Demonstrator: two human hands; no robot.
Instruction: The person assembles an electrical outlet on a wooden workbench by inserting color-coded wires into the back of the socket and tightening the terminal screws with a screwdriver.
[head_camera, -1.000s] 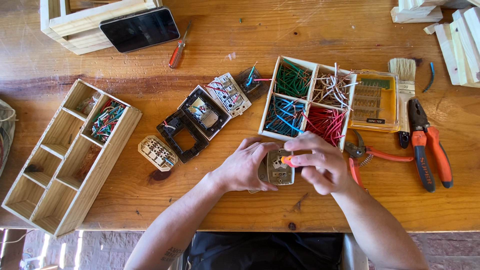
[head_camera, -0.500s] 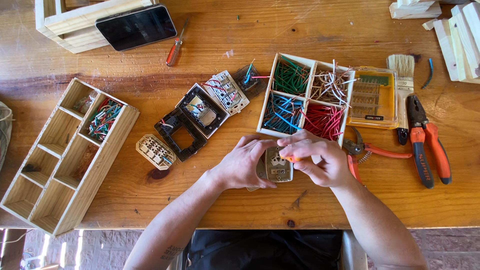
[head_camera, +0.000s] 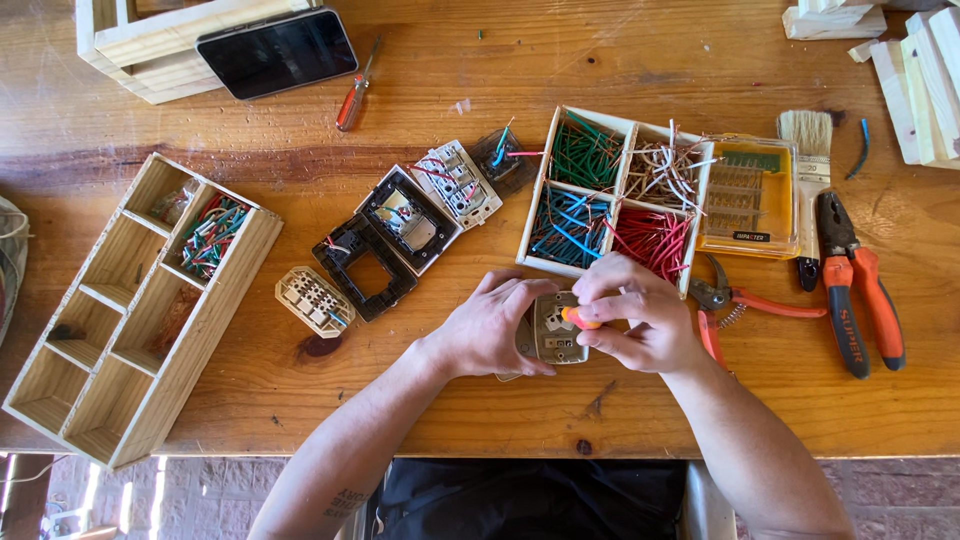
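near the front edge of the wooden table (head_camera: 480, 90), a small grey switch module (head_camera: 558, 330) is held upright between both hands. the left hand (head_camera: 490, 330) is wrapped around the module's left side, its fingers closed on it. the right hand (head_camera: 640, 315) is closed on an orange-handled screwdriver (head_camera: 577, 319), whose tip is set against the module's face. the two hands are brought close together, almost touching above the module.

just behind the hands, a four-part wooden box (head_camera: 620, 195) is seen, filled with green, white, blue and red wire pieces. just beside the right hand, orange-handled cutters (head_camera: 750, 305) are laid, and further right, larger pliers (head_camera: 855, 285), a brush (head_camera: 808, 150) and a yellow bit case (head_camera: 748, 195). to the left of the hands, black switch frames (head_camera: 385, 245) and a beige insert (head_camera: 313, 300) are spread out. a long wooden divider tray (head_camera: 130, 320) is placed at the far left. at the back, a dark phone (head_camera: 278, 52) is rested on a wooden crate, with a red screwdriver (head_camera: 352, 100) near it.
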